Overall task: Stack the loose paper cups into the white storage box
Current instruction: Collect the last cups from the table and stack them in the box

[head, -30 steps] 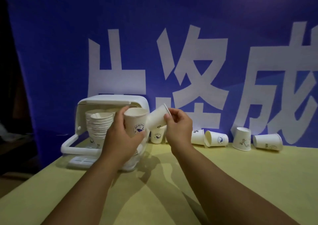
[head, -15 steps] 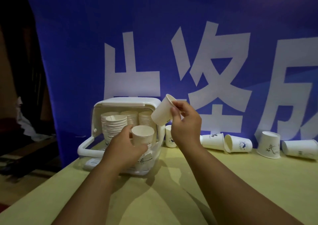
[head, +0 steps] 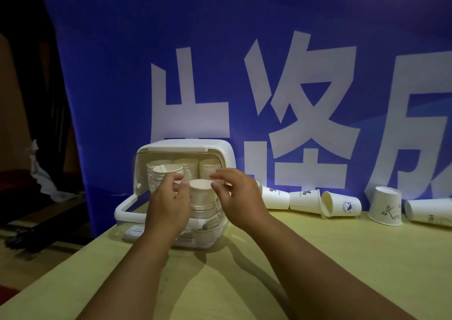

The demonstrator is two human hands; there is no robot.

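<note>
Yellow counter (head: 318, 258) fills the bottom of the view, and a big blue banner (head: 122, 75) with white letters hangs behind it. Right between the two hands is the top cup (head: 201, 188). It stands up straight, mouth up, on a short cup stack (head: 204, 208) at the front of the white box (head: 186, 144). The left hand (head: 168, 204) is on the left side of this cup, with its fingers curled round it and holding it. The right hand (head: 241, 199) is on the other side. Its fingers are loose and stretched out, and only its thumb touches the rim, so it is not gripping anything. The box sits at the left end of the counter with its door (head: 122, 209) folded down flat in front. Inside, three tall back stacks (head: 187, 166) stand in a row, and one more side stack (head: 166, 170) stands in front of them on the left. So the box is already quite full. The loose cups are all off to the right of the hands, in a line at the bottom of the banner. The nearest cup (head: 276, 198) lies on its side just beside the box, with its length running left to right. Three more cups lie on their sides past it, and one upside-down cup (head: 386, 206) stands among them. The right hand is the closer one to all of them, so it would probably be the one to reach over next.
</note>
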